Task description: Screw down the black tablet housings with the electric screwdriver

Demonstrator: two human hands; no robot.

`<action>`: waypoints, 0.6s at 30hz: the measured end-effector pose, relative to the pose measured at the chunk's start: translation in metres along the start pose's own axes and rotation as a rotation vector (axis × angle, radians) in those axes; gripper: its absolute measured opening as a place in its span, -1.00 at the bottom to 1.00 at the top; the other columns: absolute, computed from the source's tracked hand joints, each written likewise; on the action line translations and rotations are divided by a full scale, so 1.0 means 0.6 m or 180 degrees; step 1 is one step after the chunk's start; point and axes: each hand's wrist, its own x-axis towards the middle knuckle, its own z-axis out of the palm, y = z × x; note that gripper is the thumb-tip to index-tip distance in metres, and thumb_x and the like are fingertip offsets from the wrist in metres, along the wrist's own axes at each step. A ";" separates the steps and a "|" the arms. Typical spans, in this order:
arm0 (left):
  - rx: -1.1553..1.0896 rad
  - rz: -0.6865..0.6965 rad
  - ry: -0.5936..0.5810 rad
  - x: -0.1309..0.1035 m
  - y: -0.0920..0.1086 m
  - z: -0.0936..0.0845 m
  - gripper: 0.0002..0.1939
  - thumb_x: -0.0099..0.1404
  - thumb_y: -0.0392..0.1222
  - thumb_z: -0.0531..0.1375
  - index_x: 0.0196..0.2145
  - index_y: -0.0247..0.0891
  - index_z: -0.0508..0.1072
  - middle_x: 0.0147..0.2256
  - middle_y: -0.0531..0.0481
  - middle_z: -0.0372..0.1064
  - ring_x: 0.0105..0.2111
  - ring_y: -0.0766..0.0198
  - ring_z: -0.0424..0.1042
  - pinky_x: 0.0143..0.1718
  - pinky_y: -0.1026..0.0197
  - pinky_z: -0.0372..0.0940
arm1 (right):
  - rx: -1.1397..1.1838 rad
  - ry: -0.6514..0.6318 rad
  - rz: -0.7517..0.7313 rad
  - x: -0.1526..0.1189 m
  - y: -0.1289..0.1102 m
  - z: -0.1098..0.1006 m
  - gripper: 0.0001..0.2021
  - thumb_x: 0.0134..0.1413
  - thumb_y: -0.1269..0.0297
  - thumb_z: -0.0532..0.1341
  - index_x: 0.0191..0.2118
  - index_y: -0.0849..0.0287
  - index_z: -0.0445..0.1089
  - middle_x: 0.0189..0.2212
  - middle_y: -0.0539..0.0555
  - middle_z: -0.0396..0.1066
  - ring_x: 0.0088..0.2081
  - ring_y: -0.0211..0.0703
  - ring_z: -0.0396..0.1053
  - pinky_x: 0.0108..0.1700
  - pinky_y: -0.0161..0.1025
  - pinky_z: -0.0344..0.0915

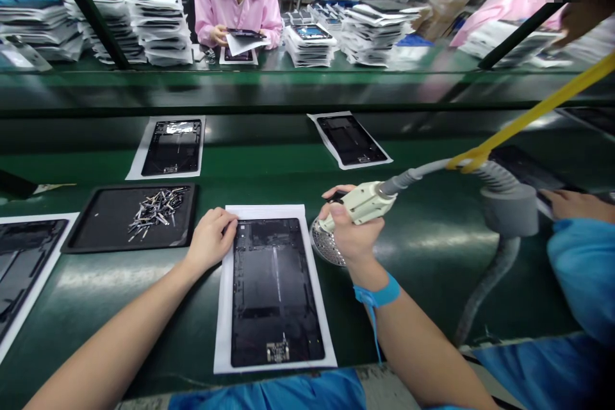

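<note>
A black tablet housing (278, 288) lies on a white sheet (223, 333) in front of me, its inner side up, with a small circuit piece near its lower edge. My left hand (214, 237) has its fingers curled together at the housing's upper left corner, gripping the edge there. To the right of the sheet, my right hand (355, 227) is wrapped around a pale green hand-held gun (368, 202) with a cable at its back. The gun's round perforated metal head (327, 243) points down beside the housing. A blue wrist strap (379, 293) circles my right wrist.
A black tray (110, 218) with many small metal parts stands at left. Other tablet housings lie on sheets, at far left (24, 262) and across the bench (175, 147). A yellow strap (542, 112) holds the gun's cable. A co-worker's hand (581, 205) is at right; another person sits opposite among stacks.
</note>
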 end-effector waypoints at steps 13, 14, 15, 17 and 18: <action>-0.0023 -0.0001 0.0015 0.000 0.000 0.000 -0.73 0.46 -0.16 0.04 -0.22 -0.21 0.55 -0.27 -0.10 0.45 -0.19 0.11 0.41 -0.10 0.07 0.32 | 0.0136 0.0031 -0.0003 0.000 -0.001 0.002 -0.75 0.12 0.21 0.39 -0.13 0.12 0.40 -0.32 0.00 0.49 -0.57 -0.29 0.42 -0.52 -0.28 0.42; -0.0023 -0.0006 0.0009 0.000 0.001 0.000 -0.73 0.46 -0.16 0.04 -0.22 -0.21 0.55 -0.28 -0.10 0.45 -0.20 0.11 0.41 -0.10 0.06 0.33 | 0.0149 0.0037 0.0005 0.000 0.001 0.002 -0.76 0.12 0.22 0.39 -0.14 0.12 0.40 -0.32 0.00 0.48 -0.57 -0.29 0.42 -0.51 -0.28 0.42; -0.0024 -0.0007 0.0000 0.000 0.001 0.000 -0.73 0.46 -0.17 0.05 -0.22 -0.21 0.55 -0.28 -0.10 0.45 -0.20 0.11 0.41 -0.11 0.06 0.33 | 0.0154 0.0034 0.0021 -0.001 0.002 0.002 -0.76 0.12 0.21 0.39 -0.14 0.12 0.40 -0.32 0.00 0.48 -0.57 -0.29 0.42 -0.51 -0.27 0.42; -0.0025 -0.0013 -0.0023 0.001 0.001 -0.001 -0.73 0.45 -0.17 0.05 -0.21 -0.22 0.55 -0.28 -0.10 0.45 -0.20 0.11 0.41 -0.10 0.05 0.33 | 0.0153 0.0028 0.0058 -0.002 0.005 0.002 -0.75 0.12 0.20 0.39 -0.13 0.11 0.40 -0.32 -0.01 0.48 -0.56 -0.28 0.42 -0.51 -0.27 0.42; -0.0026 -0.0016 -0.0031 0.001 0.001 -0.001 -0.73 0.45 -0.17 0.05 -0.21 -0.22 0.55 -0.28 -0.10 0.45 -0.20 0.11 0.41 -0.10 0.05 0.34 | 0.0145 0.0023 0.0071 -0.002 0.006 0.001 -0.74 0.12 0.20 0.40 -0.13 0.11 0.40 -0.32 -0.01 0.48 -0.56 -0.28 0.42 -0.51 -0.26 0.42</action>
